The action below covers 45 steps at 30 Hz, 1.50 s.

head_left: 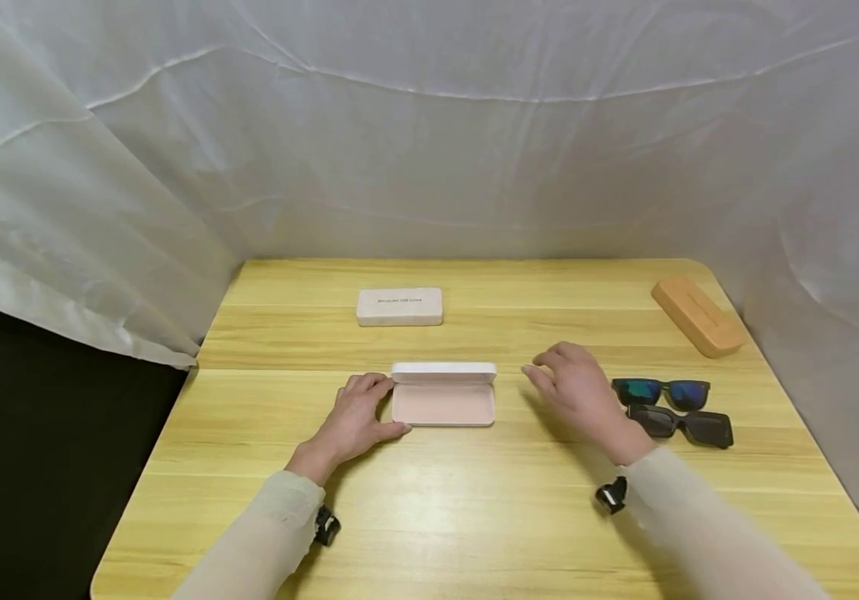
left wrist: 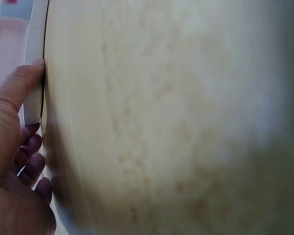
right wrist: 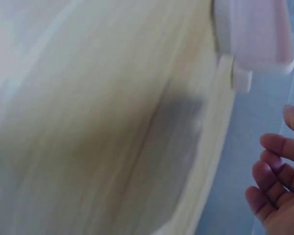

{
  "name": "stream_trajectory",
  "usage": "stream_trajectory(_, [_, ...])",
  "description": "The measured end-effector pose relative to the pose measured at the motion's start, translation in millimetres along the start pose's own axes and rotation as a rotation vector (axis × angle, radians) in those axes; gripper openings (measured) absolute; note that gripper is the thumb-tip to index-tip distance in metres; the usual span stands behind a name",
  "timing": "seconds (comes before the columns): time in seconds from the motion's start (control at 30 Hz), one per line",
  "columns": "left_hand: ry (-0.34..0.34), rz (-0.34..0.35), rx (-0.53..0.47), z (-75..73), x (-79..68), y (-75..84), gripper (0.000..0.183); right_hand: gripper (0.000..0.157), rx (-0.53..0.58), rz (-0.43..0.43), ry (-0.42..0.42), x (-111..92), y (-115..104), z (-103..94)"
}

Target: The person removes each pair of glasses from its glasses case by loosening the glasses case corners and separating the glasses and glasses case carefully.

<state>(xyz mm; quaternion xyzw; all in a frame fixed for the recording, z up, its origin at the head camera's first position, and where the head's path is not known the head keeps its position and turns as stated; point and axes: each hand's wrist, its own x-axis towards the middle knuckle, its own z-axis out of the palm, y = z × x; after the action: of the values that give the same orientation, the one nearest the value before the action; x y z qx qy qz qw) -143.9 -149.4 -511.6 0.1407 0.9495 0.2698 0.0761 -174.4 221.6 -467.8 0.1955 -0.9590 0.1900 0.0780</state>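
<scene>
A white glasses case (head_left: pixel 444 406) stands with its lid up in the middle of the table, its pale pink inside showing. My left hand (head_left: pixel 354 422) grips the case at its left end. In the left wrist view the thumb (left wrist: pixel 20 83) lies on the case's front wall (left wrist: pixel 35 44), and the other fingers bend around the end. To the right of the case, my right hand (head_left: pixel 575 390) hovers over the table with loosely bent fingers and nothing in them. The right wrist view shows these fingers (right wrist: pixel 269 181) apart from the case (right wrist: pixel 262 34).
Behind the open case lies a closed white case (head_left: pixel 400 308) with printing on its lid. Sunglasses with blue-green lenses (head_left: pixel 687 395) and black sunglasses (head_left: pixel 708 428) lie beyond my right wrist. An orange-brown case (head_left: pixel 697 317) sits at the back right. White curtains (head_left: pixel 429 167) surround the wooden table (head_left: pixel 429 517).
</scene>
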Motion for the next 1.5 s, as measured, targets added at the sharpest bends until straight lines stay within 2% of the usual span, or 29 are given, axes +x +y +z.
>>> stream_trajectory(0.27, [0.003,0.009,0.005,0.2,0.7,0.0,0.083,0.042,0.198,0.073,-0.017,16,-32,4.2])
stream_trajectory(0.47, [0.001,0.005,0.006,0.3,0.3,-0.3,0.083,0.041,0.259,0.11,-0.056,21,-46,7.7])
stream_trajectory(0.77, [0.007,0.002,0.004,0.8,-0.4,-1.2,0.082,0.038,0.259,0.123,-0.035,28,-52,15.2])
stream_trajectory(1.13, [0.014,0.013,0.001,-0.2,-0.4,-0.1,0.082,0.033,0.255,0.161,-0.064,32,-55,17.2])
stream_trajectory(1.5, [0.022,0.012,0.021,0.8,-0.1,-0.9,0.081,0.033,0.215,0.116,-0.079,34,-61,15.6])
